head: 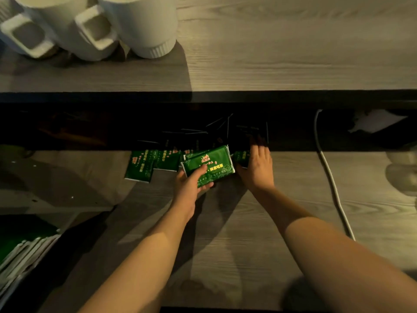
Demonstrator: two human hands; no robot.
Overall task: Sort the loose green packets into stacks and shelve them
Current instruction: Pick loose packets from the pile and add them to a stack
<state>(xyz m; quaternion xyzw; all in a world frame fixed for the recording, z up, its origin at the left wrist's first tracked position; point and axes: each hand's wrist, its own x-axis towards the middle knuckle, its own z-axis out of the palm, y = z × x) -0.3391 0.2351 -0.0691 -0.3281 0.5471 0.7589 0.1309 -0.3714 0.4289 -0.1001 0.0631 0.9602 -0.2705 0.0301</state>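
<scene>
Mid-frame, on the lower wooden shelf [225,222]: left hand [189,188] gripping a small stack of green packets [208,164], thumb on top and fingers curled underneath, stack tilted and lifted a little off the wood. Right hand [257,168] just beside it, fingers reaching back into the dark recess, resting on or closing over another packet [241,158]; whether actually gripped or only touched, impossible to tell in the shadow. More loose packets [153,162] lying flat to the left of centre, half under the overhang, others barely visible further back. White mugs [90,26] at the upper left on the upper shelf, a white cable [329,177] running down the right side. Best handled by drawing the right-hand packet forward into the light, turning it print-up to match, squaring edges against the held stack before adding. Worth keeping a firm pinch, since slick wrappers probably slide and fan out.
</scene>
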